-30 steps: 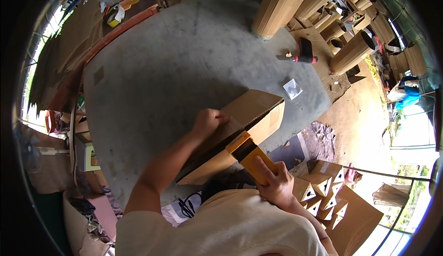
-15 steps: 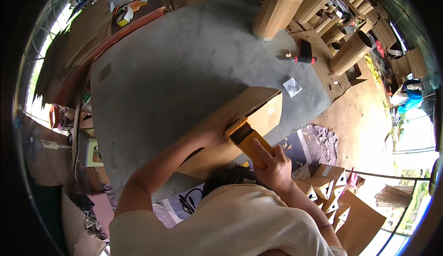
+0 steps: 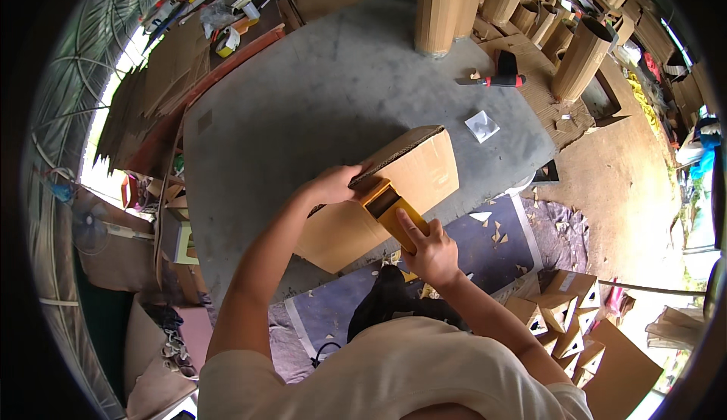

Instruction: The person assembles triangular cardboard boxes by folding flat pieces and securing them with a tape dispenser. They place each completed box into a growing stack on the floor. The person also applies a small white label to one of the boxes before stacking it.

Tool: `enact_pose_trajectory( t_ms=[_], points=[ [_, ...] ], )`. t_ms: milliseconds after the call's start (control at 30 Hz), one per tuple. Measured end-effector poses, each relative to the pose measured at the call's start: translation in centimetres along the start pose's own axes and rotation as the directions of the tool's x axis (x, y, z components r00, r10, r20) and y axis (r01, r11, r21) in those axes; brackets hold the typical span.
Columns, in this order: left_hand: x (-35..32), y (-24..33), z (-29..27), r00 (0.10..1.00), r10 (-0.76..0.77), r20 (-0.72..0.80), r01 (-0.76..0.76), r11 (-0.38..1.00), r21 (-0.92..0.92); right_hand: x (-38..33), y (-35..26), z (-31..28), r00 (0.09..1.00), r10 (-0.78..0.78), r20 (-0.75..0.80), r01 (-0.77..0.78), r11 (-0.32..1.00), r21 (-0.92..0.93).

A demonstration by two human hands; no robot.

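Note:
A folded piece of brown cardboard (image 3: 424,174) stands on edge near the front of the grey table (image 3: 303,102), its corrugated edge facing up. My left hand (image 3: 333,186) grips its upper left edge, with the fingertips partly hidden behind the board. In my right hand (image 3: 433,252) is a yellow box-shaped hand tool (image 3: 390,212) with a dark hollow slot. The tool's far end meets the cardboard edge close beside my left fingers. My right index finger lies stretched along the tool's top, and the other fingers wrap round it.
Tall cardboard tubes (image 3: 439,11) stand at the far right. A red-and-black handled tool (image 3: 503,81) and a small clear square (image 3: 482,126) lie on the table's right side. Small cardboard boxes (image 3: 564,306) are stacked at lower right. Scraps litter the floor mat (image 3: 500,231).
My view has shifted, so the table lies further right in the picture. The cardboard has tilted, showing more of its face. The yellow tool stays at its edge; my left hand's blur is gone.

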State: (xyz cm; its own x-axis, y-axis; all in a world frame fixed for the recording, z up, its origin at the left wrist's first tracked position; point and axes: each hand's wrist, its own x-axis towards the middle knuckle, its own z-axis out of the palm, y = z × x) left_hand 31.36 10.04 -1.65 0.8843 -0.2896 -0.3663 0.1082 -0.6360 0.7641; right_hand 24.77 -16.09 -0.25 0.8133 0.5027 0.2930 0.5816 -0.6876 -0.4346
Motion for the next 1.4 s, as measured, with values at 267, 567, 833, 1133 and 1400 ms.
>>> enact_pose_trajectory(
  t_ms=[267,567,833,1133,1400],
  points=[
    [1.6,2.9,2.4,0.952,-0.073,-0.298,0.153,0.955,0.254,-2.3,1.8,2.0,0.999,0.03,-0.012,-0.03,0.998,0.051],
    [0.8,4.9,2.7,0.925,-0.059,-0.374,0.281,0.77,0.573,-6.1,2.7,2.8,0.919,0.201,0.34,-0.188,0.98,-0.073],
    [0.8,2.8,8.4,0.741,0.463,-0.486,0.387,0.296,0.873,0.2,-1.2,2.3,0.736,0.313,0.6,-0.212,0.949,-0.235],
    [1.3,3.0,10.1,0.748,0.499,-0.437,0.342,0.275,0.899,2.6,-0.7,4.6,0.81,0.124,0.573,0.051,0.959,-0.278],
    [-10.0,2.0,17.8,0.762,-0.256,-0.595,-0.144,0.828,-0.542,-7.7,-0.7,-7.8,0.97,0.128,0.207,-0.156,0.98,0.126]
  ],
)
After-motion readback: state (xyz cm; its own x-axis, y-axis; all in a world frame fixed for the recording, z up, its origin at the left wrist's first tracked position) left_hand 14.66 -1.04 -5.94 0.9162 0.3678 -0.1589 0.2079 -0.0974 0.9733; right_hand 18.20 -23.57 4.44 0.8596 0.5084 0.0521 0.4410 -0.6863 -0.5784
